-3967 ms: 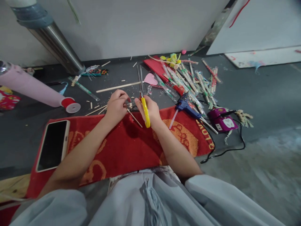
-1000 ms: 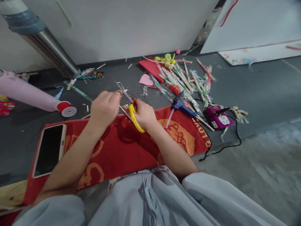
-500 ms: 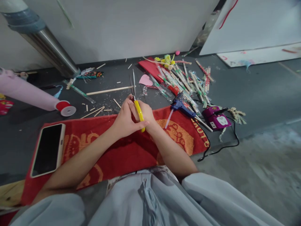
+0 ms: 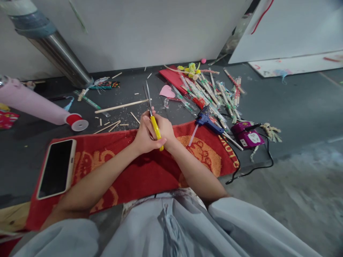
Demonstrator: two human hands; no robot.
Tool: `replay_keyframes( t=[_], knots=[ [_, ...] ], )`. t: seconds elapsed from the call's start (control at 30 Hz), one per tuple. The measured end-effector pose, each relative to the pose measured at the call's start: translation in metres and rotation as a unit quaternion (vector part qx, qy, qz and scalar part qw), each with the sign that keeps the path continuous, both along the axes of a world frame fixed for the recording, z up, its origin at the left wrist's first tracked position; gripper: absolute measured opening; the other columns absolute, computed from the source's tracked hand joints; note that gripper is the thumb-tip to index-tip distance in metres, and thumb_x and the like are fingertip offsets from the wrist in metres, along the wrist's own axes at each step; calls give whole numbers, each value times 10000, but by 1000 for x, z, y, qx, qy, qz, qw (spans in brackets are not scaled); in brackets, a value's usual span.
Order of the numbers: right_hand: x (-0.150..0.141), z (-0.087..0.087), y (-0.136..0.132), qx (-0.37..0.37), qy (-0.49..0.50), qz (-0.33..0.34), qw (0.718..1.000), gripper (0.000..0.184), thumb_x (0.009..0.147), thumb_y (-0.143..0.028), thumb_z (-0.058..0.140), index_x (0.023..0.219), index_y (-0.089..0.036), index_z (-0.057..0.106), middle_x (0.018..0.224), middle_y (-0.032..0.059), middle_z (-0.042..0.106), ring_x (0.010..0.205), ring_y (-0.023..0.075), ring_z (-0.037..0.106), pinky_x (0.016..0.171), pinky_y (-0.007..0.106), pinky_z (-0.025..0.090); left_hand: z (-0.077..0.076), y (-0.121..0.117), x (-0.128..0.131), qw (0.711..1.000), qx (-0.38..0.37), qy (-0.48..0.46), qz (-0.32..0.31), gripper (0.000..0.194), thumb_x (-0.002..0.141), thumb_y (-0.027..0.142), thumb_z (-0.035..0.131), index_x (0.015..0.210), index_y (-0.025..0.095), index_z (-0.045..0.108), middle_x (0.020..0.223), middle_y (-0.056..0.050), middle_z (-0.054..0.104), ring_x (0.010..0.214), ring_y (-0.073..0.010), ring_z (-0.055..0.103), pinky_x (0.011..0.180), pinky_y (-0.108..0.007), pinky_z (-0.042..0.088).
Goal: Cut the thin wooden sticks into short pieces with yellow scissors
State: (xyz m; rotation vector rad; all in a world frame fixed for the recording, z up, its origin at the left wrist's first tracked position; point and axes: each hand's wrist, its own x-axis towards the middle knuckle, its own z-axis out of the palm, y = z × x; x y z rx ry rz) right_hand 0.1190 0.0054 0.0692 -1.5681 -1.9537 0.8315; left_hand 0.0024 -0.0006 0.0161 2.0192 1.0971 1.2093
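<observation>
My left hand (image 4: pixel 144 134) and my right hand (image 4: pixel 165 129) are closed together above the front part of a red towel (image 4: pixel 150 175). Between them is a pair of scissors (image 4: pixel 155 127) with yellow handles, its metal blades pointing away from me and slightly apart. My left thumb lies across the lower end of the handles. My right hand's fingers curl against the scissors from the other side, mostly hidden. Behind the blade tips a long thin wooden stick (image 4: pixel 122 106) lies on the dark table. Short cut stick pieces (image 4: pixel 115 125) and pale crumbs are scattered left of my hands.
To the right are a blue glue gun (image 4: pixel 211 123), a pile of wrapped sticks (image 4: pixel 206 89), a pink paper heart (image 4: pixel 167 91) and a purple power box (image 4: pixel 246 135) with a black cord. On the left lie a phone (image 4: pixel 55 169), a ribbon spool (image 4: pixel 78 123) and a pink roll (image 4: pixel 34 101).
The scissor blades have tilted to the left and their tips now lean away from the upright angle they had. Both hands stay closed together in nearly the same place. The view has shifted slightly.
</observation>
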Motion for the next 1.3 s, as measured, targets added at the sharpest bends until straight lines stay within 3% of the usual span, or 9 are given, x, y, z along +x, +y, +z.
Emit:
replay_keyframes(
  t=[0.27, 0.4, 0.53, 0.67, 0.77, 0.87, 0.97, 1.13, 1.3],
  knots=[
    [0, -5, 2, 13, 6, -3, 1000, 480, 951, -567, 339, 940, -186, 630, 829, 60, 712, 719, 194, 660, 610, 262, 407, -2, 3, 0, 1000, -4, -12, 2, 1034, 610, 616, 730, 1417, 181, 251, 1375, -192, 411, 1303, -328, 447, 1124, -509, 365],
    [-1, -4, 4, 1, 13, -7, 1000, 479, 958, -555, 319, 929, -189, 627, 869, 72, 714, 758, 202, 667, 637, 270, 422, 6, 6, -1, 1000, -18, 21, 1, 953, 614, 599, 733, 1369, 173, 339, 1375, -198, 425, 1309, -342, 438, 1128, -536, 346],
    [3, -1, 6, -8, 12, -13, 1000, 487, 956, -571, 302, 879, -202, 610, 856, 65, 704, 752, 197, 652, 647, 274, 416, 29, 3, -2, 993, -30, 113, -14, 836, 634, 599, 730, 1292, 163, 454, 1322, -178, 495, 1277, -350, 465, 1103, -534, 376],
    [13, 3, 6, 27, -13, -44, 999, 502, 944, -612, 297, 871, -197, 571, 818, 62, 683, 741, 199, 638, 645, 275, 394, 65, -13, -5, 970, 11, 240, 39, 778, 696, 638, 671, 1250, 116, 511, 1289, -189, 534, 1262, -367, 471, 1073, -531, 393],
    [19, 3, 8, 60, -37, -74, 995, 528, 928, -647, 307, 915, -181, 555, 860, 88, 678, 775, 217, 637, 662, 287, 396, 92, -23, -12, 949, 66, 293, 97, 379, 880, 511, 518, 1045, 186, 620, 1074, -108, 639, 1059, -285, 587, 967, -464, 461],
    [20, 2, 8, 66, -51, -69, 994, 551, 909, -677, 332, 949, -172, 549, 894, 104, 675, 789, 225, 634, 673, 295, 401, 109, -22, -22, 930, 144, 283, 183, 224, 938, 367, 449, 944, 237, 632, 989, -82, 650, 997, -257, 592, 927, -445, 461],
    [16, 2, 7, 64, -72, -46, 994, 572, 899, -696, 340, 951, -167, 552, 908, 111, 675, 789, 227, 631, 679, 296, 404, 108, -12, -30, 917, 177, 290, 209, 197, 939, 317, 449, 994, 254, 628, 1033, -72, 662, 1015, -252, 598, 918, -430, 461],
    [10, 0, 2, 66, -91, -17, 993, 599, 893, -709, 332, 998, -162, 553, 923, 112, 672, 801, 223, 631, 690, 295, 412, 82, 5, -37, 930, 160, 274, 186, 221, 952, 303, 447, 1050, 213, 624, 1048, -64, 692, 999, -219, 636, 898, -362, 477],
    [10, -6, 1, 117, -62, -7, 991, 624, 884, -724, 324, 1045, -155, 524, 928, 111, 656, 826, 222, 624, 721, 307, 432, 65, 15, -45, 929, 216, 239, 184, 189, 945, 275, 470, 935, 202, 644, 956, -51, 726, 918, -176, 667, 847, -304, 492]
  ],
)
